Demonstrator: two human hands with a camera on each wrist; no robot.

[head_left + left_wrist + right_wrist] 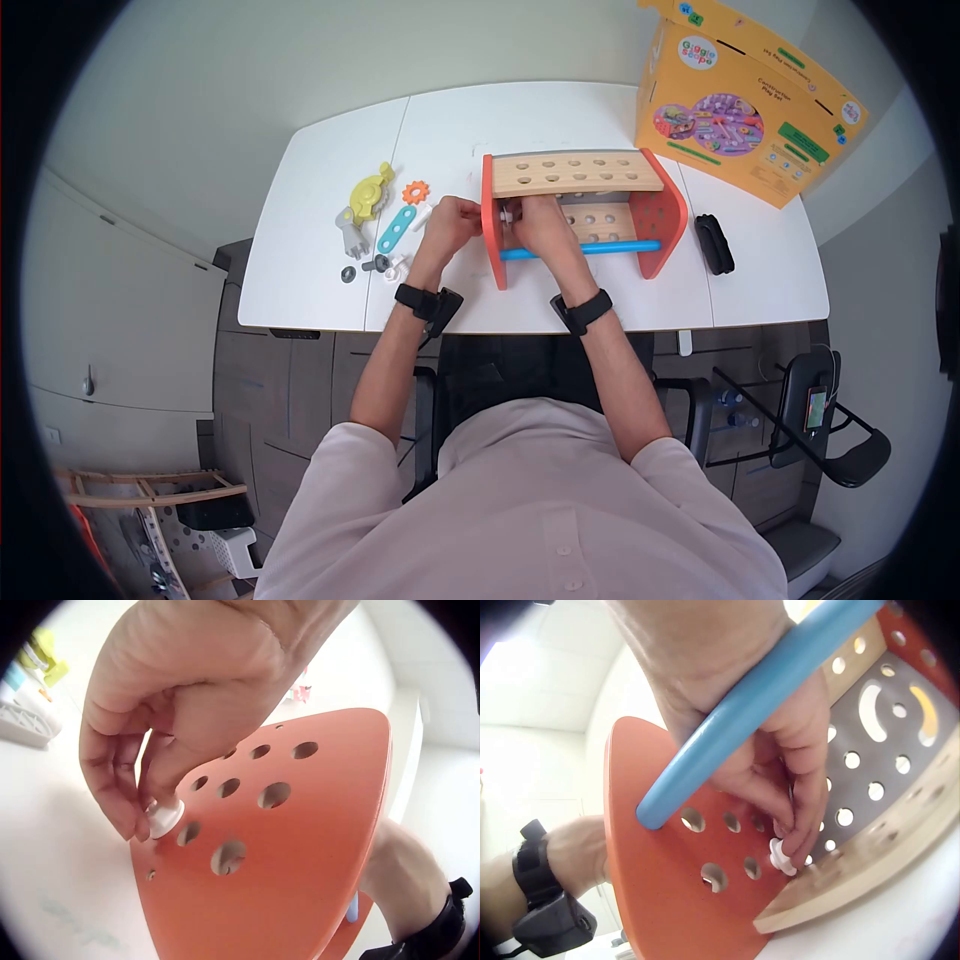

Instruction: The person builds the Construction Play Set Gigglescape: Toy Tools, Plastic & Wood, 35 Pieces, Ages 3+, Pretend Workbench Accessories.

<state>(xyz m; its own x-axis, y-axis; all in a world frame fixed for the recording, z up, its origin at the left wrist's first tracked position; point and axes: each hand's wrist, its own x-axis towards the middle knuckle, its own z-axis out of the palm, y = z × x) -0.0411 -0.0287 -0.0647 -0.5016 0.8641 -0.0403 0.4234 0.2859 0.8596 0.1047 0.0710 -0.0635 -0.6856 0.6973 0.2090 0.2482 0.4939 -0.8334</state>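
A toy workbench stands on the table, with holed wooden boards, a red side panel at each end and a blue bar across its front. My left hand is outside the left panel, thumb and fingers pinching a round white plastic cap against a hole near the panel's edge. Reaching over the blue bar, my right hand is inside the frame. Its fingertips pinch a small white flanged plastic piece at the inner face of the same panel.
Left of the workbench lie a yellow-green toy piece, an orange gear, a teal holed strip, a grey claw-shaped piece and grey bolts. A black case and a yellow box stand on the right.
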